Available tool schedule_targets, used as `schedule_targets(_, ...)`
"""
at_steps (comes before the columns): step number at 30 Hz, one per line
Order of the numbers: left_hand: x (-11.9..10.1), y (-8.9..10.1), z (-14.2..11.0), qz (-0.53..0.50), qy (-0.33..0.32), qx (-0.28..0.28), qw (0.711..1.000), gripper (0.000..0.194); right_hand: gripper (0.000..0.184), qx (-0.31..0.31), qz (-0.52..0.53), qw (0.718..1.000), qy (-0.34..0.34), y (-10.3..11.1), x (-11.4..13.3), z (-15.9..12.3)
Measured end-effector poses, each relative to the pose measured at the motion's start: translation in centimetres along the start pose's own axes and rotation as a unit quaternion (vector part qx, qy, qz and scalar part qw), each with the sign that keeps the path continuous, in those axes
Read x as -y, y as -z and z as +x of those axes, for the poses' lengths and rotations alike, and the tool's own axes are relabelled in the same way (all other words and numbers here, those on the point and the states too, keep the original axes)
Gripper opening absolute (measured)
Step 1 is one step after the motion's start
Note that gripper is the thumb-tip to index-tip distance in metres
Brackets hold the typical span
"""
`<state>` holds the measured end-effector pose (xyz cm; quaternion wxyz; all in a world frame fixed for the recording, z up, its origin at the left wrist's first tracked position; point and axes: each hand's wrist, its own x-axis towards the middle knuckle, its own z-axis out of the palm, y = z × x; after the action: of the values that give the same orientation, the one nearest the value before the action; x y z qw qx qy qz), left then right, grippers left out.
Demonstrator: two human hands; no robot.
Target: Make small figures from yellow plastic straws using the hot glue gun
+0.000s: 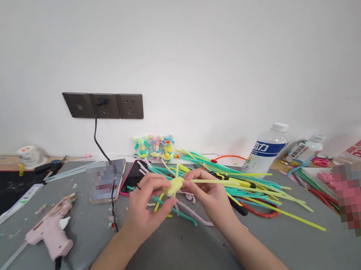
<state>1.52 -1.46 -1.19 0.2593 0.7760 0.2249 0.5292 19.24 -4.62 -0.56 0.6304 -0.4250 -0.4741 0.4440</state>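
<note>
The left hand (145, 204) held a small yellow bundle (175, 186) of fuzzy stems pinched between thumb and fingers, and the right hand (212, 196) was closed in a narrow pinch at the bundle's other end, so the piece sat between the two sets of fingertips, raised above the grey mat (174, 268). A long yellow stem (224, 182) ran from the bundle out across the right hand's fingers; whether it was joined to the bundle or only gripped beside it could not be told. The step in hand looked like shaping or binding this piece by finger, and the next move seemed to call for a firm hold from the left hand while the right guided the long stem without crushing the pile. Just beyond and to the right of the right hand lay a heap of green and yellow stems (272, 193), with lilac stems (196, 214) below and between the hands. Three small fuzzy figures (155, 149) stood beyond both hands by the wall, a white bottle (267, 151) rose past the right hand, and a pink glue gun (55, 237) lay well to the left of the left hand.
</note>
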Motion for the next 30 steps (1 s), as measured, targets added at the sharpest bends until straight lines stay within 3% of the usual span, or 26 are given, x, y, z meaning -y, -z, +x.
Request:
schedule_targets(4,-0.06,-0.01,0.14,0.015,0.005,-0.011,1.000,0.007,0.023,0.007,-0.028,0.999,0.037,-0.09,0.02,-0.10)
schedule_targets(11,-0.17,-0.40,0.16,-0.026,0.061,-0.057,0.996,0.017,0.012,0.014,-0.096,0.990,0.107,0.12,-0.09,-0.52)
schedule_targets(24,-0.22,-0.28,0.08,0.036,-0.005,-0.039,0.999,0.022,0.007,0.006,-0.140,0.980,0.141,-0.03,0.07,-0.73)
schedule_targets(30,-0.30,-0.07,0.27,0.111,-0.071,-0.022,0.991,0.025,0.010,-0.007,-0.199,0.964,0.177,-0.20,0.30,-0.81)
